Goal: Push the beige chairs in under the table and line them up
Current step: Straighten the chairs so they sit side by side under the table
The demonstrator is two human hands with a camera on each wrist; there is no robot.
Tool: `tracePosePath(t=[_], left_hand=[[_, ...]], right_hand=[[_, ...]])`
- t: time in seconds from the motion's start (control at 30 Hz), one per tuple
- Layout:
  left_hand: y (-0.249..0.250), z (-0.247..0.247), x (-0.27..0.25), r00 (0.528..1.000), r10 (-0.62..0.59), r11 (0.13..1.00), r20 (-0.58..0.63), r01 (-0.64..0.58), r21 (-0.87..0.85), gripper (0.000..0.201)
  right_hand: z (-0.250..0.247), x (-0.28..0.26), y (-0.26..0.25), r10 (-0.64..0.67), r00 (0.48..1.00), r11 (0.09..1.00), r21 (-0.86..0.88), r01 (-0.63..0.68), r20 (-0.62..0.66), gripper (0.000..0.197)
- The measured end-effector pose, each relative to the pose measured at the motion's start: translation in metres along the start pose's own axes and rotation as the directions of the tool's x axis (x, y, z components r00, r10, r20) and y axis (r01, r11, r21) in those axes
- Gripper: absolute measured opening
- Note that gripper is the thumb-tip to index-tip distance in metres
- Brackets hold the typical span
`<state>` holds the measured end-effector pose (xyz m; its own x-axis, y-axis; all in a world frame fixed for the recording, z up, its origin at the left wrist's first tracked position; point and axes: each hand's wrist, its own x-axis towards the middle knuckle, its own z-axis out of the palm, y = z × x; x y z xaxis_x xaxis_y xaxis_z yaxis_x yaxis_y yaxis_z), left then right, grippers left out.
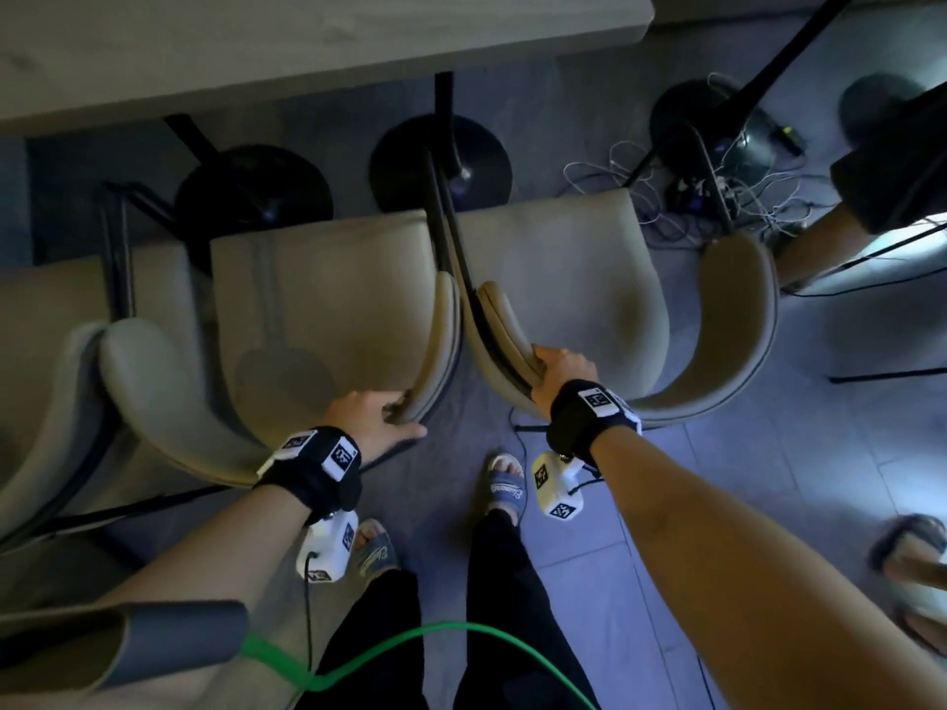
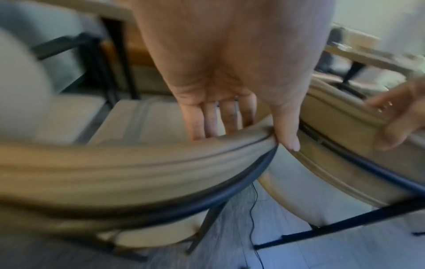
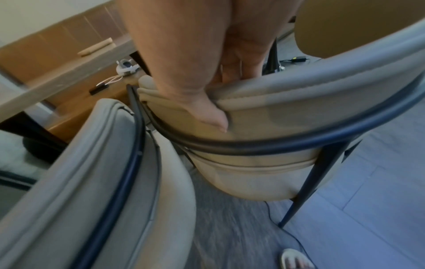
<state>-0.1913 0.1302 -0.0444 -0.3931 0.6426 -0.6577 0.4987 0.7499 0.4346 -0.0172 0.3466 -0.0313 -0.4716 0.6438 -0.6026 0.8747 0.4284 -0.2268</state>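
The left hand (image 1: 376, 420) holds the curved backrest of the middle chair (image 1: 317, 299) near its right end: the fingers (image 2: 210, 120) lie over the inside of the padded rim and the thumb runs down the outer face, so the rim sits pinched between them. The right hand (image 1: 561, 368) grips the backrest of the right chair (image 1: 558, 279) at its left end, fingers wrapped over the top edge and the thumb pressed flat on the outside just above the dark metal frame. The two held ends are just beside each other. Both seats point toward the table (image 1: 307, 48), their front edges near its edge but not under it; the right seat sits slightly farther forward. A third chair (image 1: 61, 310) stands just left of the middle one.
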Motion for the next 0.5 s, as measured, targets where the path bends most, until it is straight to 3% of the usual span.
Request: tracePosePath(t=[0.1, 0.2, 0.3, 0.5], left_hand=[[-0.026, -0.004, -0.016, 1.0, 0.03, 0.999, 0.009, -0.029, -0.017, 0.065], [-0.039, -0.001, -0.024, 0.997, 0.059, 0.992, 0.049, -0.064, 0.11, 0.072], [-0.043, 0.0, -0.021, 0.999, 0.034, 0.993, 0.003, -0.034, 0.11, 0.071], [-0.036, -0.01, 0.001, 1.0, 0.011, 0.993, 0.025, -0.014, 0.121, 0.07]], right_hand=[[0.008, 0.001, -0.019, 0.03, 1.0, 1.0, 0.007, -0.03, -0.008, 0.049], [0.012, 0.002, -0.025, 0.072, 0.997, 0.997, -0.015, -0.073, -0.024, 0.054], [0.015, 0.005, -0.028, 0.064, 0.997, 0.996, -0.065, -0.066, -0.037, 0.051], [0.014, 0.019, -0.035, 0.068, 0.996, 0.991, -0.113, -0.074, -0.053, 0.055]])
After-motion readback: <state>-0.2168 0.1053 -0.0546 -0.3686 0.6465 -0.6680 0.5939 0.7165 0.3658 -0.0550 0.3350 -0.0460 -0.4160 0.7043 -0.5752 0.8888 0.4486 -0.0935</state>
